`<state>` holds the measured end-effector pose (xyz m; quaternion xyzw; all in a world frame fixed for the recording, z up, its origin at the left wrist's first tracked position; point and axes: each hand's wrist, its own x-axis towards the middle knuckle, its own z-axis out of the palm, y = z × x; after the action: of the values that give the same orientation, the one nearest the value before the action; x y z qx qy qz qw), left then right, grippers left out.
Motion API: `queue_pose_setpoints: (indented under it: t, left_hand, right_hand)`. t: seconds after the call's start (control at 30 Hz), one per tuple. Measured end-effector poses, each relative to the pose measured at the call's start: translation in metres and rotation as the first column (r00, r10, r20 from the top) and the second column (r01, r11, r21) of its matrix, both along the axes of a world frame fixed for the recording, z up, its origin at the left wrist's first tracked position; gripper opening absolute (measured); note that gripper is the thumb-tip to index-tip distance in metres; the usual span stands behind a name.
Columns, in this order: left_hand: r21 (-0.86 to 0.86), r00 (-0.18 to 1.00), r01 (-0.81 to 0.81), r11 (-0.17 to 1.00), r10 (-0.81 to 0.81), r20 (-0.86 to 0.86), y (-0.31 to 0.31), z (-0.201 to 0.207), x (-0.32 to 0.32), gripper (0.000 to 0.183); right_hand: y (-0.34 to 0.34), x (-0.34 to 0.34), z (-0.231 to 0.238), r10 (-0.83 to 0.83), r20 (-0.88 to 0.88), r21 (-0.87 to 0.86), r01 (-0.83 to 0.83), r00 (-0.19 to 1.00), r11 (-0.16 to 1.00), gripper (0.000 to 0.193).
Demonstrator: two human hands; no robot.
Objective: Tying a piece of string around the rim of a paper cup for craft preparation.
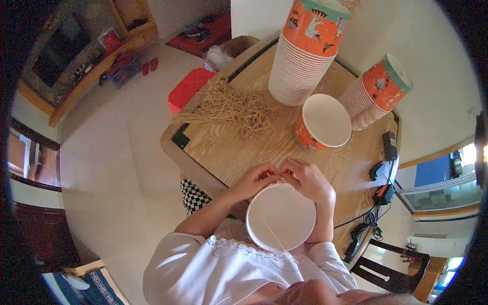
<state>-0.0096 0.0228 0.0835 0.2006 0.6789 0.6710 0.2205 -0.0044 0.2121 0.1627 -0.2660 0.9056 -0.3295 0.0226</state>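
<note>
A white-lined paper bucket (pixel 281 216) rests against my front with its round mouth toward me. At its far rim my left hand (pixel 259 179) and my right hand (pixel 307 179) meet, fingertips pinched close together. Between them shows a bit of thin tan twine (pixel 274 235), whose strand also runs across the bucket's mouth to the near rim. Whether a knot sits under the fingers is hidden. Just beyond my hands stands an orange paper bucket (pixel 327 122) with a white inside, mouth up. To its left lies a loose tangle of tan twine (pixel 236 109).
A tall stack of paper buckets (pixel 300 66) and a leaning shorter stack (pixel 368 94) occupy the table's far side. Black adapters and cables (pixel 371 216) line the right edge of the wooden table (pixel 213 147). A red container (pixel 189 90) and a dark chair (pixel 391 267) stand beside the table.
</note>
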Motion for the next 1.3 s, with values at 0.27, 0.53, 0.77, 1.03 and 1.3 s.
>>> queue_pose_setpoints:
  t: [0.27, 0.53, 0.77, 1.03, 1.3]
  left_hand:
    - [0.222, 0.903, -0.089, 0.971, -0.016, 0.430, -0.001, 0.009, -0.002, 0.014]
    - [0.287, 0.801, -0.183, 0.940, -0.026, 0.598, 0.001, 0.020, 0.001, 0.019]
    - [0.271, 0.745, -0.251, 0.929, 0.007, 0.667, -0.002, 0.013, 0.002, 0.016]
    - [0.325, 0.781, -0.210, 0.922, -0.042, 0.623, 0.003, 0.012, 0.001, 0.012]
    - [0.341, 0.760, -0.220, 0.914, -0.058, 0.647, 0.007, 0.009, 0.003, 0.017]
  right_hand:
    - [0.000, 0.000, 0.001, 0.007, 0.007, 0.003, -0.007, 1.000, 1.000, 0.010]
    - [0.000, 0.002, 0.004, -0.004, 0.030, -0.017, 0.004, 1.000, 1.000, 0.011]
    - [0.001, 0.003, 0.010, -0.016, 0.000, -0.055, 0.016, 1.000, 0.998, 0.010]
    - [0.003, 0.004, 0.012, 0.001, 0.029, -0.026, 0.000, 1.000, 1.000, 0.010]
    - [0.005, 0.004, 0.009, -0.002, 0.073, -0.017, 0.003, 0.997, 1.000, 0.013]
